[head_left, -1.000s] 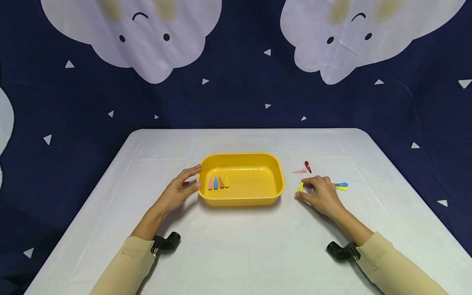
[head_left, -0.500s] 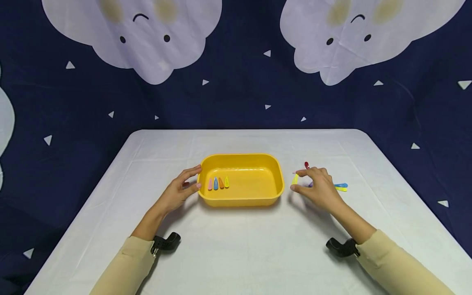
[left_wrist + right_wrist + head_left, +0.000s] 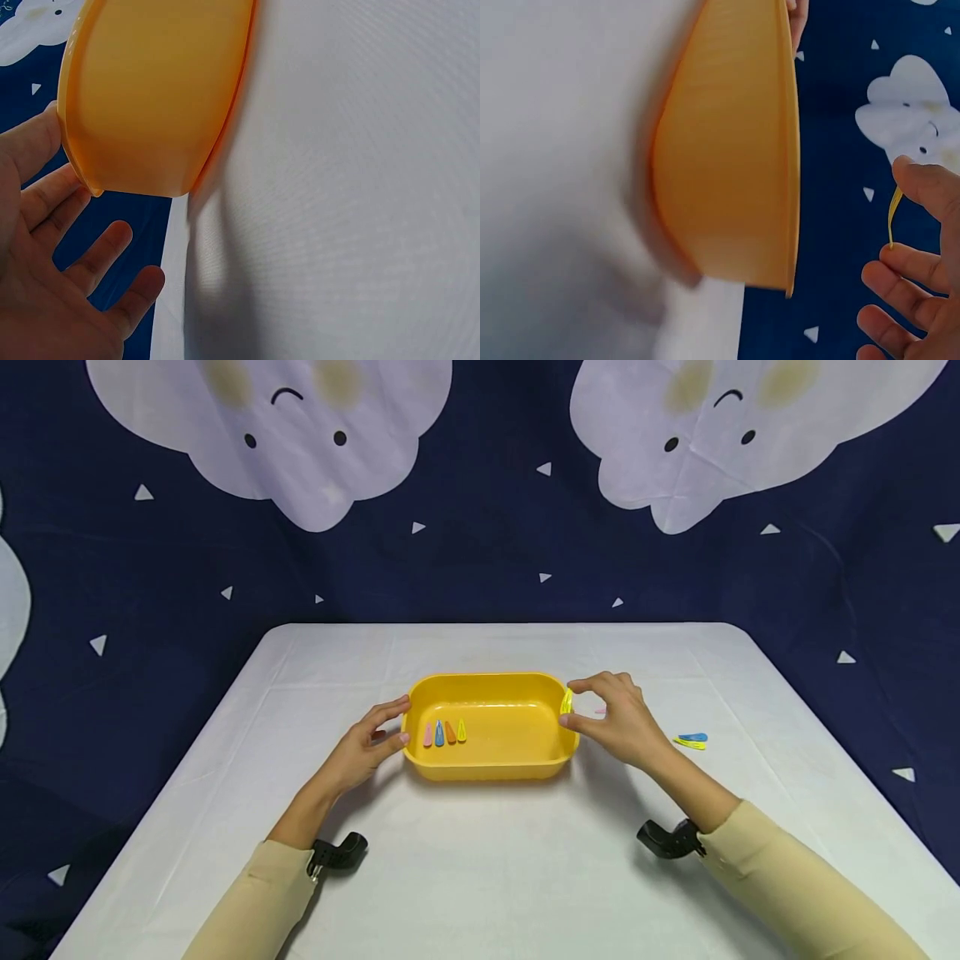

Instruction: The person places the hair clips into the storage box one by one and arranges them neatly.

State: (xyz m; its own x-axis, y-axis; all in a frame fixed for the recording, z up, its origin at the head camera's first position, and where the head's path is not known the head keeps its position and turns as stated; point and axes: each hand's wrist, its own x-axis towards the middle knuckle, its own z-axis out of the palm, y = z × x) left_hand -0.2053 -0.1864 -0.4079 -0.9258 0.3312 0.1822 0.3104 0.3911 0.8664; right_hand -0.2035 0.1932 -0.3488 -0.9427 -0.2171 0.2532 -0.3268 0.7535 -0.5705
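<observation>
The left hand [image 3: 358,750] rests its thumb and a fingertip on the left rim of the yellow tray [image 3: 491,771]; its other fingers are spread in the left wrist view. Inside the tray, toward the left, lie a pink clip [image 3: 428,734], a blue clip [image 3: 439,733], an orange clip [image 3: 450,732] and a yellow clip [image 3: 462,731], side by side. Over the tray's right rim, the right hand [image 3: 618,718] pinches another yellow clip [image 3: 566,702] upright between thumb and finger. The right wrist view shows this clip [image 3: 893,214] off the tray's side.
Right of the right hand, a blue clip [image 3: 693,737] and a yellow clip [image 3: 691,745] lie together on the white table [image 3: 480,860]. A pink clip [image 3: 601,711] is partly hidden by the right hand. A dark blue cloth with clouds hangs behind.
The right hand has lifted the yellow clip and carried it left and away from the wearer to the tray's right rim. It now hides the red clip. The left hand has stayed put.
</observation>
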